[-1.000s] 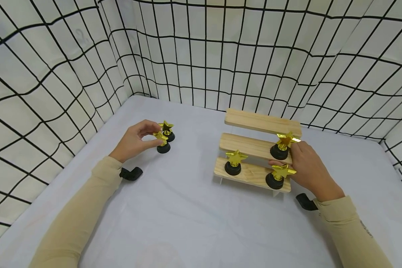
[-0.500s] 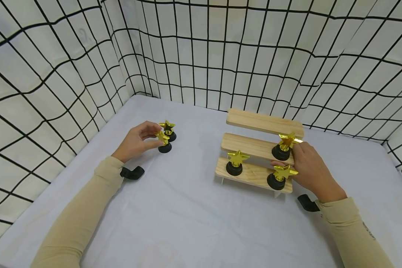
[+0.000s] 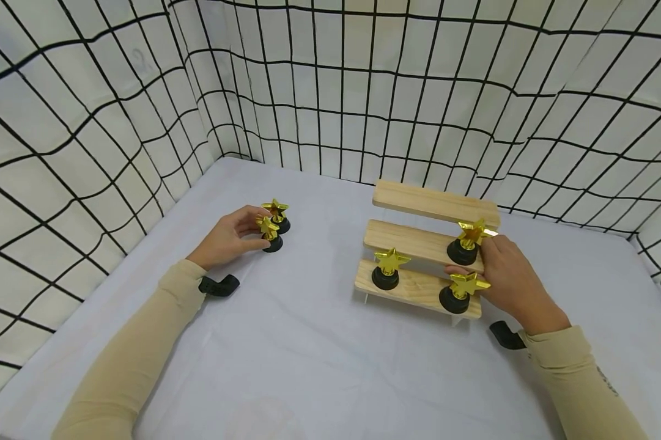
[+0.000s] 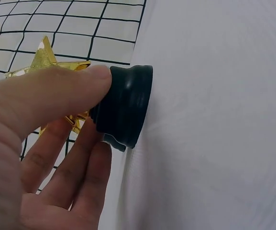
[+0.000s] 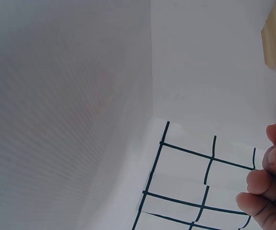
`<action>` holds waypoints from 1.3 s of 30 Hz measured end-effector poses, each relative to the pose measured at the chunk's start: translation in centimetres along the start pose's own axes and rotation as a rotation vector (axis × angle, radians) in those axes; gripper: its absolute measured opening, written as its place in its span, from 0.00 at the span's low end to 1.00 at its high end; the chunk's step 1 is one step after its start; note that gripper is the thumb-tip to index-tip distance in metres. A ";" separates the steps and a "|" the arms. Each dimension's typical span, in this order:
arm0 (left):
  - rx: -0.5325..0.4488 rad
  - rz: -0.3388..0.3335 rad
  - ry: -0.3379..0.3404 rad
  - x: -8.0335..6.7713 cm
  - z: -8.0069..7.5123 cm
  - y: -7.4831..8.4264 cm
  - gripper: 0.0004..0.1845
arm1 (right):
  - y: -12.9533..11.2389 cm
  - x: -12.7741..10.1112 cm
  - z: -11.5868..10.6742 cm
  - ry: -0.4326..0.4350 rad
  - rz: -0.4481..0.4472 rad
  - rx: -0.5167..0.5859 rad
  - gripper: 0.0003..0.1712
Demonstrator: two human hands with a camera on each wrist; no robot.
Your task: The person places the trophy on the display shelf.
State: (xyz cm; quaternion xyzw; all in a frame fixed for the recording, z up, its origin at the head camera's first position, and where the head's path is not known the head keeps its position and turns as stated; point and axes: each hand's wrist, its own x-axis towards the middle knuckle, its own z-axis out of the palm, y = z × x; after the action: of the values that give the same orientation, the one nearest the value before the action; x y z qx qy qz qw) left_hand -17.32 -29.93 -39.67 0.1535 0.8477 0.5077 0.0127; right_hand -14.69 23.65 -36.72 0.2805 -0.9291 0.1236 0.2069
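step: my left hand (image 3: 228,237) pinches a star trophy (image 3: 268,233) on the table, my right hand (image 3: 509,281) grips the trophy on the middle shelf (image 3: 465,243) | next: lift the left one clear of its neighbour (image 3: 277,215) toward the wooden stand (image 3: 418,244)

Five star trophies (image 3: 387,269) and one three-tier wooden stand (image 3: 418,241).

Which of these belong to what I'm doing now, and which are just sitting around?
In hand: gold star trophy on a black base, left hand; middle-step star trophy, right hand; three-step wooden stand.
Sitting about: spare star trophy; two bottom-step star trophies.
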 end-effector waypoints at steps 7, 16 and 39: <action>-0.008 0.022 -0.021 -0.2 0.1 0.0 0.32 | -0.1 0.0 0.1 0.004 -0.001 -0.005 0.47; 0.038 0.009 -0.042 -0.2 0.5 0.3 0.30 | 0.1 -0.3 0.2 0.039 -0.022 0.003 0.47; 0.093 -0.053 -0.033 -0.3 0.4 0.4 0.29 | 0.2 -0.1 0.2 0.060 -0.048 -0.032 0.49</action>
State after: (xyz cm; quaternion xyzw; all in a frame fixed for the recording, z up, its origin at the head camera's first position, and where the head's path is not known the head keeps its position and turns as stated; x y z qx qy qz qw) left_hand -16.87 -29.44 -39.55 0.1399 0.8738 0.4646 0.0328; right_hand -14.80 23.73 -36.98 0.2955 -0.9173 0.1123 0.2420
